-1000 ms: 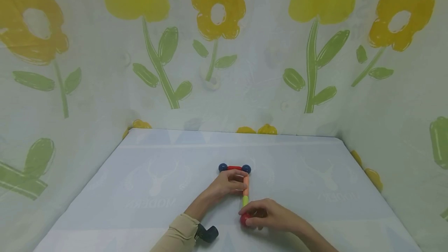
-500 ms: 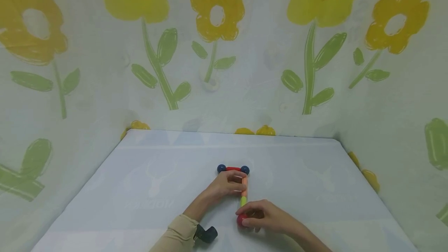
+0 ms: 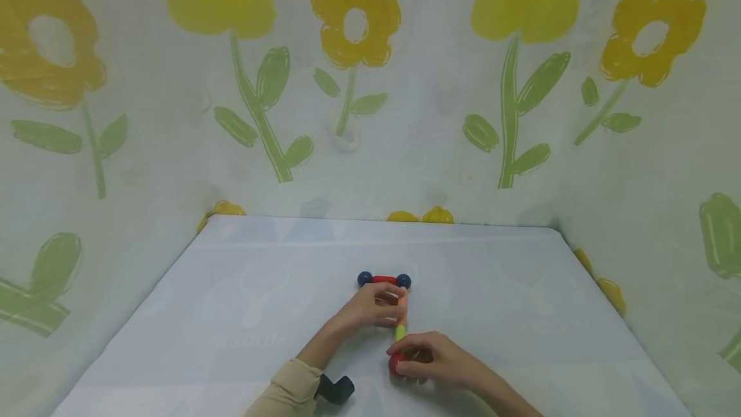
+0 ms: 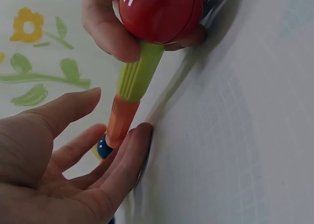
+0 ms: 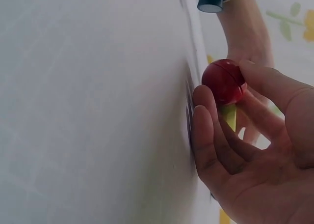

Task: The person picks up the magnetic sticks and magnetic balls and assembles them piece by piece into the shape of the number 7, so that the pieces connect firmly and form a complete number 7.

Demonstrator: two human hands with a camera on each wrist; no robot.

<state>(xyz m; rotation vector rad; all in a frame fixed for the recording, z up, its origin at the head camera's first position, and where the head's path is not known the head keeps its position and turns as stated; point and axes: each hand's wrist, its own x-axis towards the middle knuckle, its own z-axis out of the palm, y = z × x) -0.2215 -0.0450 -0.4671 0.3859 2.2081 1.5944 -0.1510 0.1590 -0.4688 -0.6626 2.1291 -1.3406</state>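
Observation:
A red ball (image 3: 397,364) sits at the near end of a stick, with a yellow-green rod (image 3: 401,332) and then an orange rod (image 3: 402,307) beyond it. At its far end is a blue ball (image 3: 403,282), joined by a red rod (image 3: 384,280) to another blue ball (image 3: 365,278). My right hand (image 3: 440,359) pinches the red ball between thumb and fingers. My left hand (image 3: 367,306) is around the orange rod; in the left wrist view its fingertips (image 4: 142,130) are at the rod while the thumb stands apart from it.
The pieces lie on a pale, printed table cover (image 3: 260,340). Flower-patterned curtains (image 3: 428,166) close in the back and sides. A black device (image 3: 336,390) is worn at my left wrist, beside the beige sleeve (image 3: 289,391).
Both hands and the pieces shift slightly left in the head view, mostly along with the whole scene. The right hand keeps its pinch on the red ball.

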